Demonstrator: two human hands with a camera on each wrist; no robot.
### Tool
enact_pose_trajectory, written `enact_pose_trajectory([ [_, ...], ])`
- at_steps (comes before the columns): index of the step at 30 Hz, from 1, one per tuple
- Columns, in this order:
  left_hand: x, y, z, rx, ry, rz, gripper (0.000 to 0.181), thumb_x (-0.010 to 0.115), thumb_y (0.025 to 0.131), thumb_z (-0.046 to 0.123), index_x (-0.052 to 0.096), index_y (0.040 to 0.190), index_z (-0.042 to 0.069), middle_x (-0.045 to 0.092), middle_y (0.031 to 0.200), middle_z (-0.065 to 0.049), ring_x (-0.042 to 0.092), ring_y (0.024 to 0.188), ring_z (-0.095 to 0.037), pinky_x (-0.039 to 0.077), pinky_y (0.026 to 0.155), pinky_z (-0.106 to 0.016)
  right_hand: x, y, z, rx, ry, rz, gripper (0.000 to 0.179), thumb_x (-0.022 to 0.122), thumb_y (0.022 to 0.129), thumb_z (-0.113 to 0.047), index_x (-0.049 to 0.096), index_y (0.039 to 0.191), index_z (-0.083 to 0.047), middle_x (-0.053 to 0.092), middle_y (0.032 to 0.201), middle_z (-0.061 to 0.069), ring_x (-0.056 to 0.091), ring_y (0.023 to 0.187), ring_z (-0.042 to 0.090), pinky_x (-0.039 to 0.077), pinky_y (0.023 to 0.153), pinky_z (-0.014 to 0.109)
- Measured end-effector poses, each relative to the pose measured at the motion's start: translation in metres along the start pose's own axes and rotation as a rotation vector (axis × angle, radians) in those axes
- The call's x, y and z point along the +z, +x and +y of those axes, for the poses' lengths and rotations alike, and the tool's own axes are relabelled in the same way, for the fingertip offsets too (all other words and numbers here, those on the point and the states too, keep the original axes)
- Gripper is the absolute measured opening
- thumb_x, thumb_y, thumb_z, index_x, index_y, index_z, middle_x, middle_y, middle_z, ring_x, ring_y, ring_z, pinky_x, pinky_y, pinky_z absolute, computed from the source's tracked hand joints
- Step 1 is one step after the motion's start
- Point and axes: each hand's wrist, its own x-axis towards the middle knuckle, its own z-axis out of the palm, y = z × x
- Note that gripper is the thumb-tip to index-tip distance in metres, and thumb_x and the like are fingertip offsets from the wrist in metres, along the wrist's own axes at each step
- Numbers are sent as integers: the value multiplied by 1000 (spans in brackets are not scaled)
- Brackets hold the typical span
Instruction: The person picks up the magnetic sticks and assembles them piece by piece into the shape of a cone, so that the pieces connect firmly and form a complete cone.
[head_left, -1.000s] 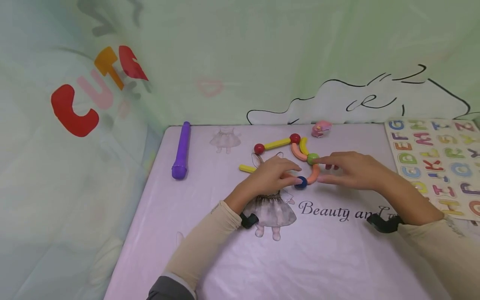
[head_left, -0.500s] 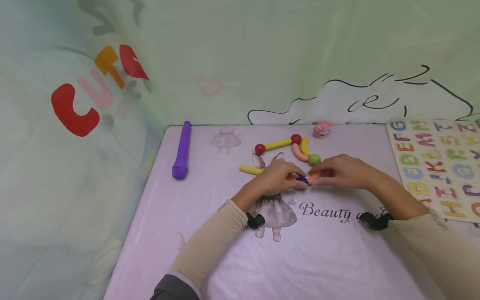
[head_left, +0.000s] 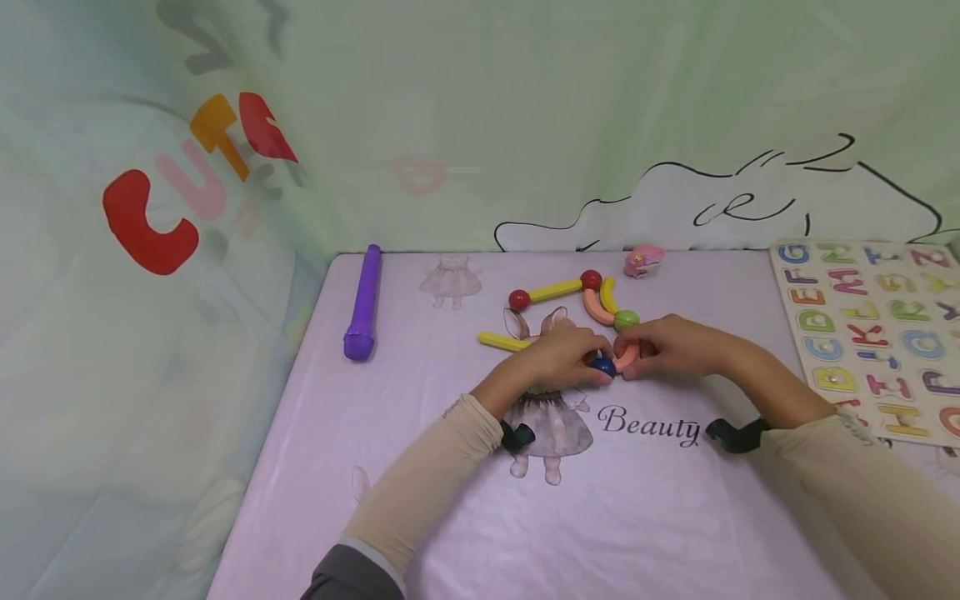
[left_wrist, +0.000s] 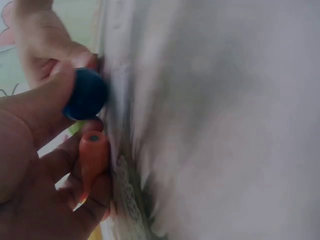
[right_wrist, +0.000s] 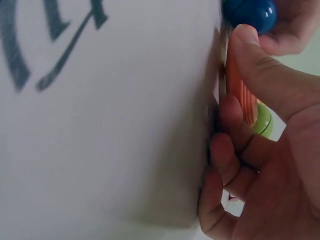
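Observation:
Between its thumb and fingers my left hand (head_left: 564, 358) pinches a dark blue ball (head_left: 602, 367). Opposite it, my right hand (head_left: 678, 346) grips an orange curved magnetic rod (right_wrist: 240, 82), whose near end meets the blue ball. A green ball (head_left: 626, 319) sits just beyond the right fingertips, at the rod's other end. From there another orange curved rod (head_left: 596, 308) runs up to a red ball (head_left: 591, 279), with a yellow curved rod (head_left: 608, 296) beside it. Under my left hand lies another orange rod (left_wrist: 94, 155), its end facing the camera.
A yellow straight rod (head_left: 555, 290) links to a second red ball (head_left: 519, 300). Another yellow rod (head_left: 501, 342) pokes out left of my left hand. A purple toy microphone (head_left: 362, 308) lies left, a small pink toy (head_left: 643, 260) at the back, an alphabet board (head_left: 786, 292) right.
My right hand has come left and down from the green ball and now grips the orange curved rod. My left hand has shifted slightly right and holds the blue ball against it.

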Motion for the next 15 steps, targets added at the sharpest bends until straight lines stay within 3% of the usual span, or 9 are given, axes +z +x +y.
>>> enact_pose_trajectory([
  [7, -1, 1, 0, 5, 61, -51, 32, 58, 103, 44, 63, 121, 18, 58, 99, 8, 49, 97, -11, 37, 85, -25, -1, 1, -1, 1, -8, -64, 21, 72, 94, -42, 64, 101, -24, 53, 82, -5, 52, 84, 13, 40, 72, 30],
  [15, -2, 0, -7, 37, -39, -55, 24, 56, 105, 41, 60, 113, 19, 59, 99, 8, 50, 98, -11, 38, 87, -23, -5, -6, 2, 14, 29, -114, 25, 71, 93, -47, 62, 100, -25, 53, 88, -4, 52, 90, 16, 40, 73, 31],
])
